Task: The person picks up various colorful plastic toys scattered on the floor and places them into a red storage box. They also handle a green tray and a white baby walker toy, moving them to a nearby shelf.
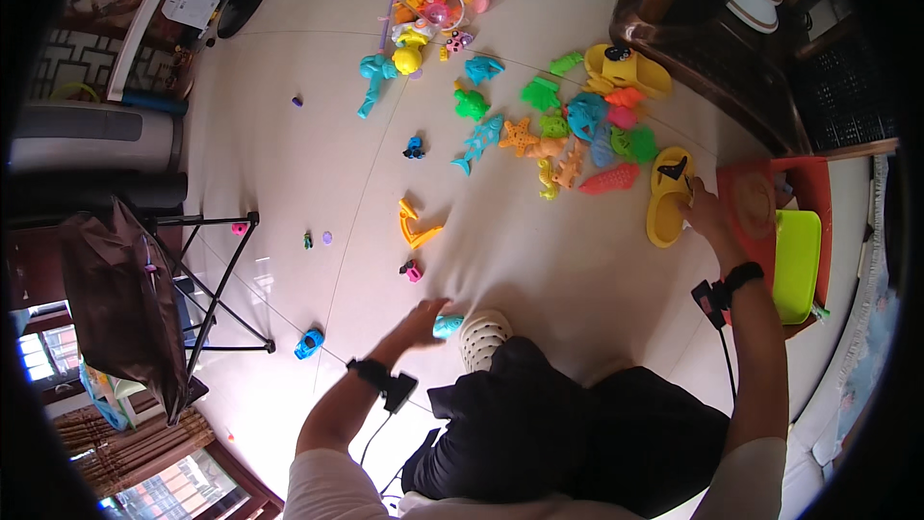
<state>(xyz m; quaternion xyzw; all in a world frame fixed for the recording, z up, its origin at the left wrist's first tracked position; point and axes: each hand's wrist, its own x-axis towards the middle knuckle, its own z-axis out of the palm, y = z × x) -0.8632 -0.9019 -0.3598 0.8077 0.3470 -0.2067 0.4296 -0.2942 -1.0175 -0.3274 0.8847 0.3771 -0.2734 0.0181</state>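
Observation:
My left hand [420,323] reaches low with fingers spread, beside a light blue toy [448,326] next to my cream clog [485,339]. Whether the fingers touch that toy is unclear. On the right, my right hand [704,211] is at the edge of a yellow slipper [668,211] with a dark emblem on its strap. Its fingertips overlap the slipper's side, and their grip is hard to make out. Left of the slipper lie a red toy [610,179], a green toy [641,144] and an orange starfish [519,136]. A blue fish toy [482,140] is farther left.
A red box [743,206] holding a lime green tray [797,267] stands at right. Another yellow slipper [635,74] lies by the dark wooden furniture [711,76]. Orange toy tongs [415,225] and a blue toy car [309,344] are on the tiles. A folding stool [130,310] stands left.

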